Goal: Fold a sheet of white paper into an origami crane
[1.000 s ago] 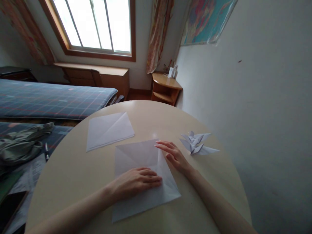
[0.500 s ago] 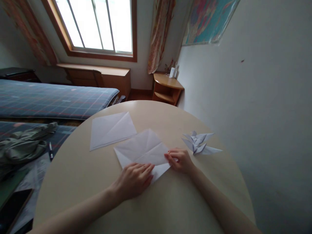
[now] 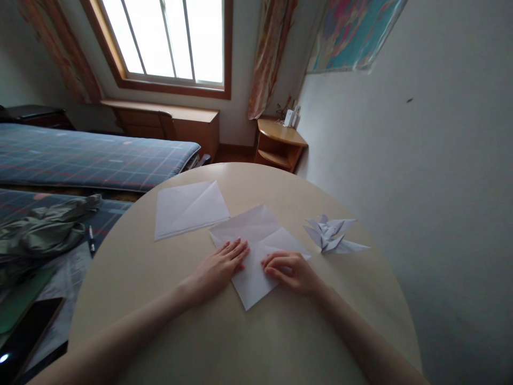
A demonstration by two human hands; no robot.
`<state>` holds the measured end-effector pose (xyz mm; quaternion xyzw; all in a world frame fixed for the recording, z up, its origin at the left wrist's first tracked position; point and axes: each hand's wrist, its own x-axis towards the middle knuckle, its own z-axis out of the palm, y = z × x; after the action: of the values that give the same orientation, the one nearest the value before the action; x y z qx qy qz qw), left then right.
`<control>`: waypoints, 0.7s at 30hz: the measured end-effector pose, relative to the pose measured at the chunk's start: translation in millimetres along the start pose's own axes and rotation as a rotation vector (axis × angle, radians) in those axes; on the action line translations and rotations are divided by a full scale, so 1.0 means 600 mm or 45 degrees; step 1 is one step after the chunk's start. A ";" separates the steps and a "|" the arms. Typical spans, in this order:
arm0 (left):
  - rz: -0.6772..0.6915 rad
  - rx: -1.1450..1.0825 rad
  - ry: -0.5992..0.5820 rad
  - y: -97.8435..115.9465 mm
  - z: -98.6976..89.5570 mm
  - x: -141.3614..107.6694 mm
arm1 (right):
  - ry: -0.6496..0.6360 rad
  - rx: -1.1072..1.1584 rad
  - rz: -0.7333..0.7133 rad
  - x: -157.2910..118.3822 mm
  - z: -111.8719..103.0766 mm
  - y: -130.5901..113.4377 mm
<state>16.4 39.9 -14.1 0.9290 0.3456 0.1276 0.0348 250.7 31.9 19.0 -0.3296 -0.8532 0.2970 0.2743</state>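
Observation:
A white square sheet of paper with crease lines lies turned like a diamond on the round table. My left hand rests on its left part, fingers stretched out and flat. My right hand is at the sheet's lower right side, its fingers curled towards the thumb in a pinch at the paper; the fingertips partly hide what they grip. Close to the right hand, folded white paper pieces with pointed tips lie grouped together. Behind the left hand is a flat stack of creased white paper.
The round cream table stands beside a white wall. At the left are a plaid mattress, a rumpled green cloth, a pen and a dark phone. A corner shelf stands beyond the table.
The sheet's near edge, folded up before, now lies flat with its near corner pointing towards me. My left hand has moved up and flattened; my right hand has shifted inward from the right corner.

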 end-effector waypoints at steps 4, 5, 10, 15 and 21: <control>-0.033 -0.057 0.002 -0.027 -0.010 -0.003 | -0.236 -0.259 0.059 0.002 -0.021 0.022; -0.063 -0.055 0.030 -0.030 -0.011 -0.004 | -0.319 -0.298 0.092 0.001 -0.024 0.026; -0.147 -0.043 0.154 -0.025 -0.006 -0.003 | -0.563 -0.369 0.213 -0.005 -0.019 0.022; -0.082 -0.077 0.232 0.006 -0.005 -0.016 | -0.648 -0.406 0.292 -0.005 -0.012 0.004; 0.201 0.090 0.247 0.023 -0.018 -0.035 | -0.613 -0.392 0.357 -0.006 -0.014 -0.018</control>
<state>7.1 15.3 -6.0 0.9372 0.2774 0.2070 -0.0418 254.0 25.8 30.8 -0.4020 -0.8747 0.2688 -0.0322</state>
